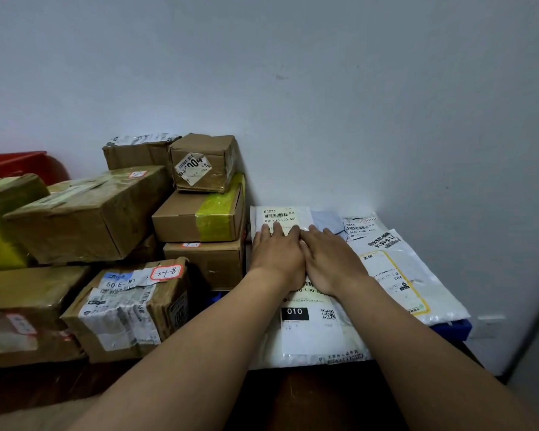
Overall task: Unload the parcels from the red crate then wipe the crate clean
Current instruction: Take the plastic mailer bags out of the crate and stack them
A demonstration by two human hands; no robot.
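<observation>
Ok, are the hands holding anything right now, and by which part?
Nothing is gripped. The left hand and right hand lie flat, fingers straight, on the top face of the white mailer.

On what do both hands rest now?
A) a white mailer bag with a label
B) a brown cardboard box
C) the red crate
A: the left hand and right hand lie flat, side by side, on the white mailer bag.

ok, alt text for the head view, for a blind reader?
The left hand and right hand lie flat side by side on a white mailer labelled 010. Taped cardboard boxes are stacked to its left, a red crate behind them; other mailers lie to its right.
</observation>
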